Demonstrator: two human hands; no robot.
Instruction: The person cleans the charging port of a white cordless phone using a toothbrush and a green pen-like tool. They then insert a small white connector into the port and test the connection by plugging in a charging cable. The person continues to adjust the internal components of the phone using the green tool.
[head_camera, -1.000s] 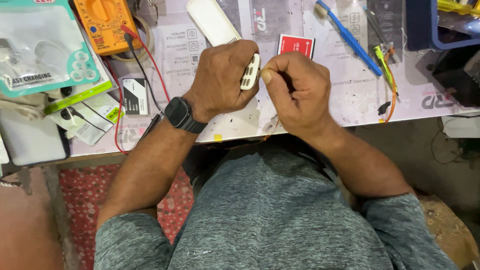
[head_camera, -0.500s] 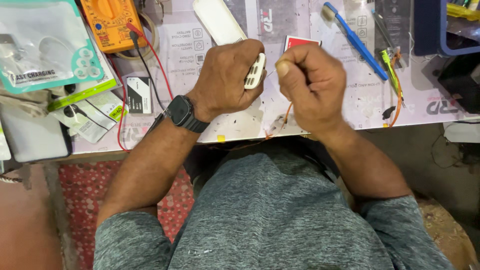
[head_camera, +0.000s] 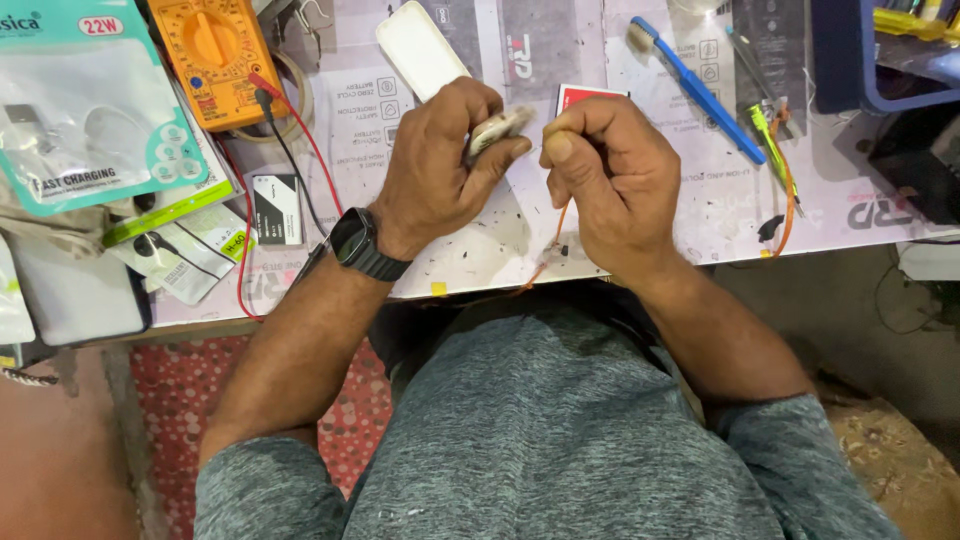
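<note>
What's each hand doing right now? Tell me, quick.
Left hand: closed around a small white device.
Right hand: closed in a fist; what it grips cannot be told.

You wear a heathered grey, short-sleeved knit T-shirt (head_camera: 560, 430) — its sleeves end above the elbows, leaving both forearms bare. On your left wrist sits a black rectangular smartwatch (head_camera: 356, 243) on a black ribbed strap — no rings, no gloves.
</note>
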